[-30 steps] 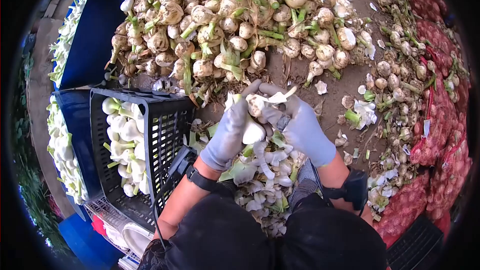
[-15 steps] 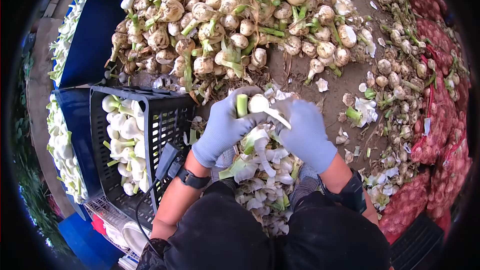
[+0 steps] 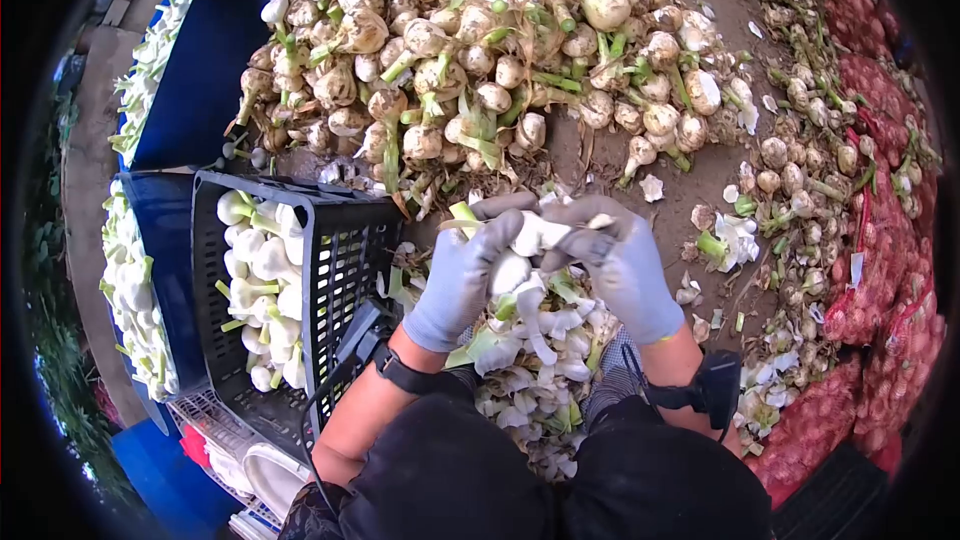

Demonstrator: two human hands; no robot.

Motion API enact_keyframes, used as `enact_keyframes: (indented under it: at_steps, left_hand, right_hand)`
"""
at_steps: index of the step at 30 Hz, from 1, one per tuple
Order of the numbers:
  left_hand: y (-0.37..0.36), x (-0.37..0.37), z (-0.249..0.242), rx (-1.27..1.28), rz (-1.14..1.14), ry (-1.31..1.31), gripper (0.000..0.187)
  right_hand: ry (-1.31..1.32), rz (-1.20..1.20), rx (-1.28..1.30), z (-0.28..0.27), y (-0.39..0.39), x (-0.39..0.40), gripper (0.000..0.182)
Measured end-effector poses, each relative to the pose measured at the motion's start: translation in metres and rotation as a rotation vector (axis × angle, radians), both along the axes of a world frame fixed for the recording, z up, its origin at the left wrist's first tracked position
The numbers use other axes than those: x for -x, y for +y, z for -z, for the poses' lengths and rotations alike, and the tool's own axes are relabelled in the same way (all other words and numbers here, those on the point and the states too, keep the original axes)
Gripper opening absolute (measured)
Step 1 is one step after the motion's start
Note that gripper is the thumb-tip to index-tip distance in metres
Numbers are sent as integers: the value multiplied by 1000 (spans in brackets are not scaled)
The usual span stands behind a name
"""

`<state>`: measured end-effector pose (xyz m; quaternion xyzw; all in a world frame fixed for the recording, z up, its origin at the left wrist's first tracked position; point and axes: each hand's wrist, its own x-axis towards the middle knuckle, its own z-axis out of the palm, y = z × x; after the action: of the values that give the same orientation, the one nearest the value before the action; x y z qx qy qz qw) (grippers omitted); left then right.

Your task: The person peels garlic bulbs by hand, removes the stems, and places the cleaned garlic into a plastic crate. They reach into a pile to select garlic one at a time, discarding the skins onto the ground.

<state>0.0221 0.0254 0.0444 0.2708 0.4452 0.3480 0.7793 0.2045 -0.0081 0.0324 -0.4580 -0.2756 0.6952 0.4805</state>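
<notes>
Both of my gloved hands meet in front of me around a white garlic bulb (image 3: 528,236) with a cut green stem (image 3: 463,213) pointing left. My left hand (image 3: 462,270) is closed around the bulb and stem. Pressed against the bulb's right side, my right hand (image 3: 625,265) has its fingers closed on the white outer skin; its fingertips partly cover that spot. Under the hands, a heap of peeled garlic skins (image 3: 535,380) lies between my legs.
Dirty, unpeeled garlic bulbs (image 3: 440,60) are piled ahead. At my left stands a black crate (image 3: 350,250) holding clean white bulbs (image 3: 262,270), with blue bins (image 3: 155,260) of garlic beyond. Red mesh sacks (image 3: 880,250) line the right side, beside loose small bulbs (image 3: 790,165).
My right hand has come in closer to the bulb; the strip of white skin it held out to the right no longer shows. The bulb and stem have tilted in my left hand.
</notes>
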Motion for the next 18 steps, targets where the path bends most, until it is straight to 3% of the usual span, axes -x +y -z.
enact_keyframes:
  at_steps: [2, 3, 4, 6, 7, 8, 10, 11, 12, 13, 14, 15, 16, 18]
  left_hand:
    - [0, 11, 19, -174, 142, 140, 34]
    - [-1, 15, 25, -213, 195, 70, 41]
    - [-2, 16, 22, -217, 186, 77, 41]
    - [-3, 10, 11, -528, 218, 180, 48]
    - [0, 7, 5, -38, 66, -313, 55]
    - [2, 2, 1, 17, 51, -398, 52]
    - [6, -7, -6, 118, 62, -318, 50]
    - [6, -7, 10, 160, 121, -483, 46]
    - [2, -4, 13, 264, 136, -374, 43]
    - [3, 4, 17, 285, 234, -228, 41]
    - [5, 2, 3, -97, 233, -121, 40]
    - [11, 16, -7, -113, 180, -64, 41]
    - [16, 24, -15, -113, 134, -30, 42]
    - [51, 62, -35, 2, -49, -374, 42]
  right_hand:
    - [154, 103, -70, -12, -2, -6, 19]
    - [626, 216, -142, -10, -2, -10, 23]
    - [632, 205, -144, -14, -4, -19, 23]
    - [279, 224, -150, -33, -7, -36, 25]
    - [156, 199, -256, -37, -4, -33, 24]
    - [99, 135, -302, -32, 0, -32, 20]
    - [-103, 12, -236, -51, -1, -25, 18]
    - [-65, -42, -56, -63, -2, -21, 23]
    - [-194, -172, -264, -47, 0, -23, 32]
    - [-323, -251, -273, -60, 3, -19, 43]
    - [-196, -221, -193, -63, 0, -18, 40]
    - [5, 3, -264, -37, -15, -15, 29]
    - [135, 3, -204, -36, -13, -21, 24]
    - [-136, -27, 20, -46, -7, -24, 23]
